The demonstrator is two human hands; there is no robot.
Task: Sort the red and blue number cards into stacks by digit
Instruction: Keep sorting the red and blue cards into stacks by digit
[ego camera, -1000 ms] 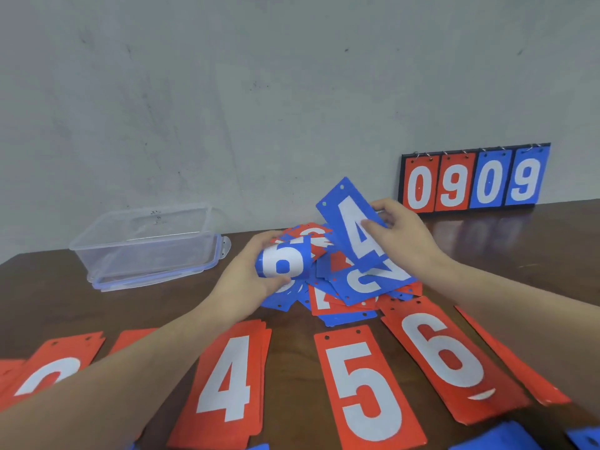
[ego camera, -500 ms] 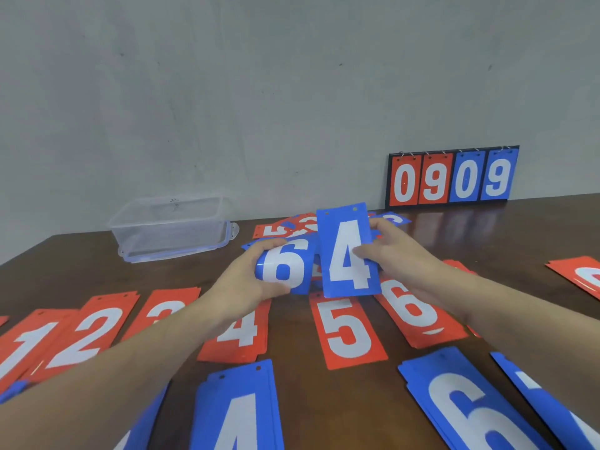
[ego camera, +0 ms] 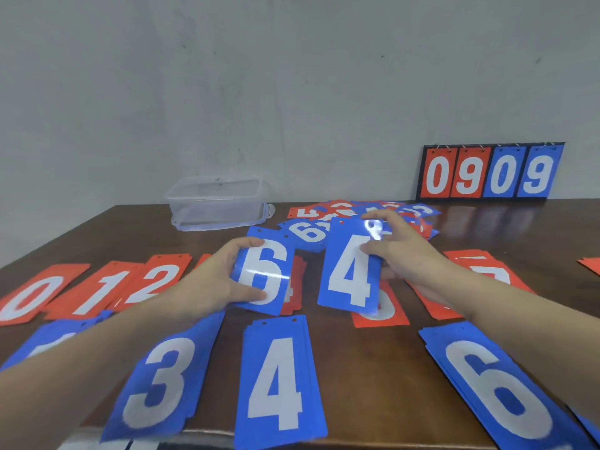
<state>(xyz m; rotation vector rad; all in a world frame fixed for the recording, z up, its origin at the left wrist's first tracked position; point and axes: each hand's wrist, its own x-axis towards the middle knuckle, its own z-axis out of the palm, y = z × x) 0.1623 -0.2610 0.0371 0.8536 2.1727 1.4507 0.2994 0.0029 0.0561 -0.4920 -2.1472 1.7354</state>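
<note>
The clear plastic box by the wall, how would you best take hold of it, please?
Probably by its two long walls, from above: the clear plastic box sits upside down on its lid, so no open rim faces up, and its long side faces the person.

Glossy, smooth plastic-looking blue 6 card and blue 4 card catch glare above a polished dark wooden table, near a clear plastic box.
</note>
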